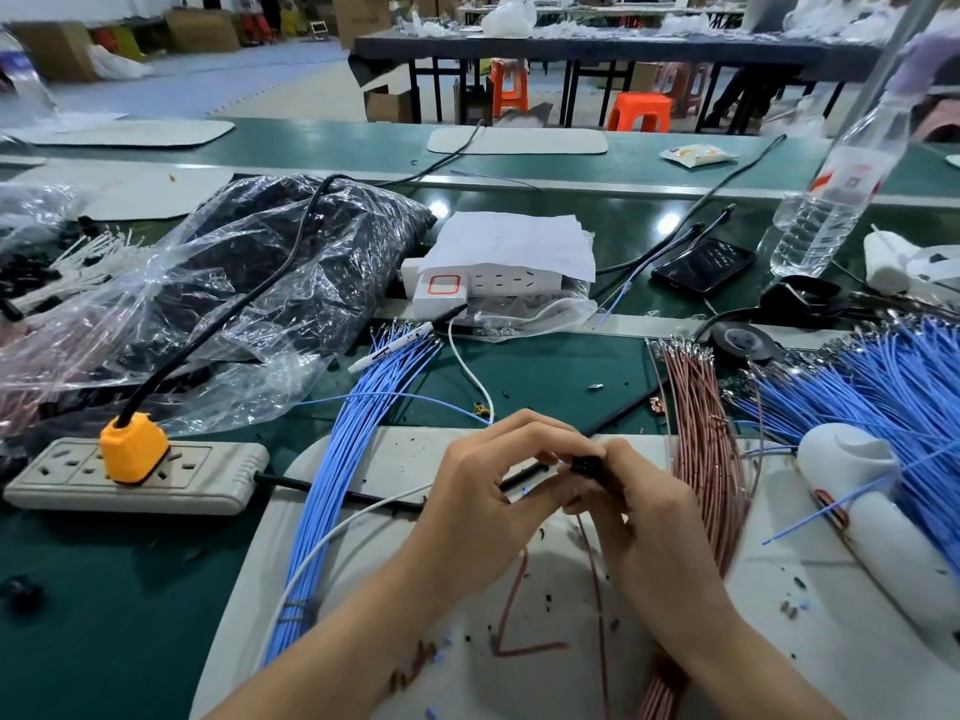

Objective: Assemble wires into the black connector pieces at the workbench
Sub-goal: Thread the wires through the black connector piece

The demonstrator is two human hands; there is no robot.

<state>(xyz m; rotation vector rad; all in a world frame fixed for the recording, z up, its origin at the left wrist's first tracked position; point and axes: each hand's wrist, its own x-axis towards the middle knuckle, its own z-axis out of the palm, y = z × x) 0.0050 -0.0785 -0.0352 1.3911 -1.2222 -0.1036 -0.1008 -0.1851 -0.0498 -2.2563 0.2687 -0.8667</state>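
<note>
Hands meet above the grey mat [374, 459]: left hand [483, 517] and right hand [644, 522] pinch a black connector [584, 465] between curled fingertips. Blue wire bundle [332, 491] lies left of them, pink wire bundle [701, 449] right.

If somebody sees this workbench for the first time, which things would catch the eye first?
Probably the two hands in the lower middle: the left hand and right hand together pinch a small black connector piece. Next come the blue wires: a blue wire bundle left of the hands and a wide blue wire fan at the right edge. The orange plug in the power strip at the left also stands out.
</note>
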